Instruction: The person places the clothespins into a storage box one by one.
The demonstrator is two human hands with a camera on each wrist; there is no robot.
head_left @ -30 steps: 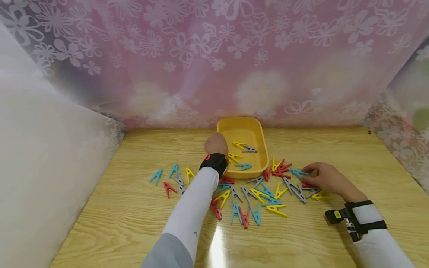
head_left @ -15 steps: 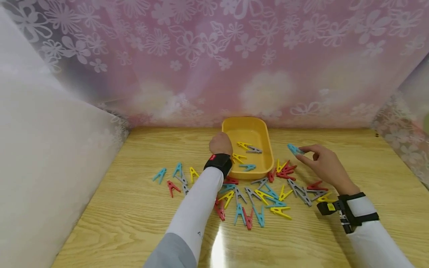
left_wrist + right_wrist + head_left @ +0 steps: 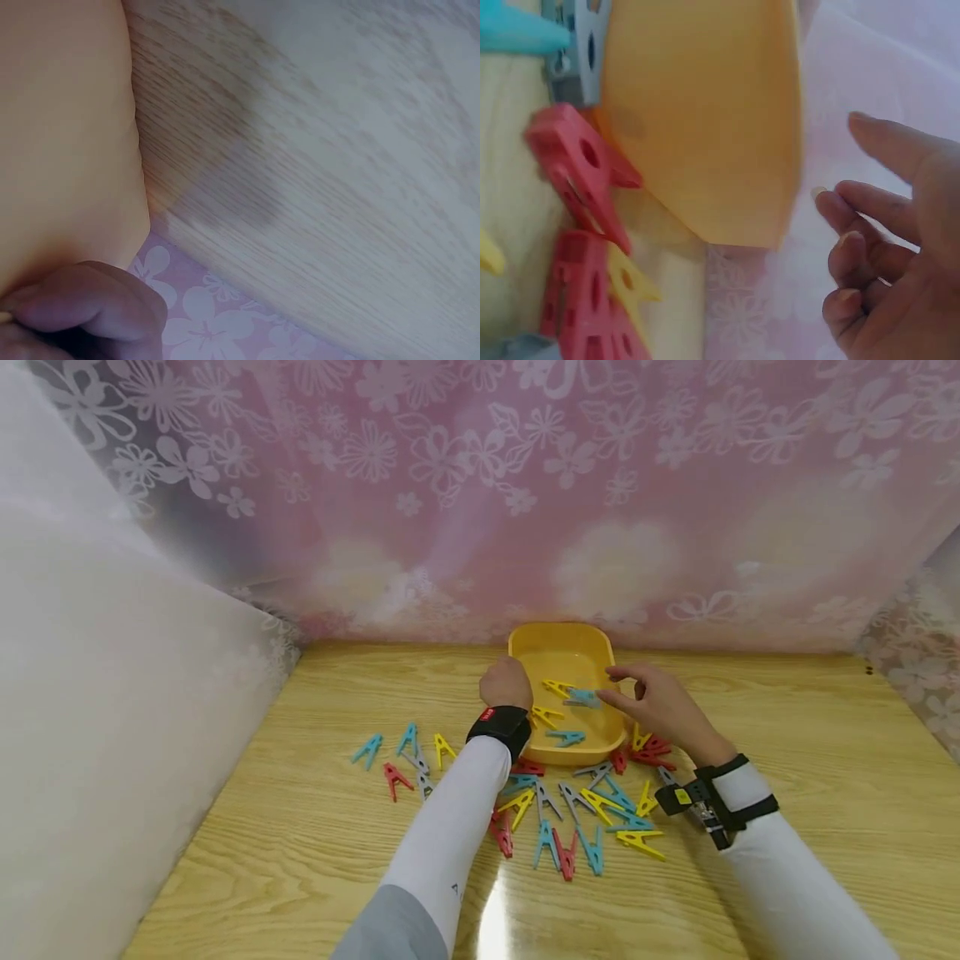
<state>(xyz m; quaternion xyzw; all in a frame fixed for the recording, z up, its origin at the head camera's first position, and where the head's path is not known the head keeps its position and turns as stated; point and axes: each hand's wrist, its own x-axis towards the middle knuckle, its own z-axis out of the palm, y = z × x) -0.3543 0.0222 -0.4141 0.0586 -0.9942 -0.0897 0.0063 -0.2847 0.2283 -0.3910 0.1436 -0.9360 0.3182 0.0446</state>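
My left hand (image 3: 506,683) grips the left rim of a yellow plastic basin (image 3: 558,662). In the left wrist view its curled fingers (image 3: 101,309) lie at the basin's edge. Over the basin's right rim reaches my right hand (image 3: 660,706), thumb and fingers spread apart. The right wrist view shows nothing between those fingers. Just off its fingertips, a blue clothespin (image 3: 582,697) appears inside the basin, overlapping a grey one. Two yellow clothespins (image 3: 546,717) and another blue clothespin (image 3: 566,737) are in there too.
Several red, grey, yellow and blue clothespins (image 3: 592,850) lie scattered on the wooden table (image 3: 285,843) in front of the basin. A smaller group with a red clothespin (image 3: 396,780) lies to the left. A pink flowered curtain (image 3: 450,527) hangs behind.
My right hand lifted a blue clothespin from the table at right, carried it left over the basin and let it go. My left hand stays at the basin's rim.
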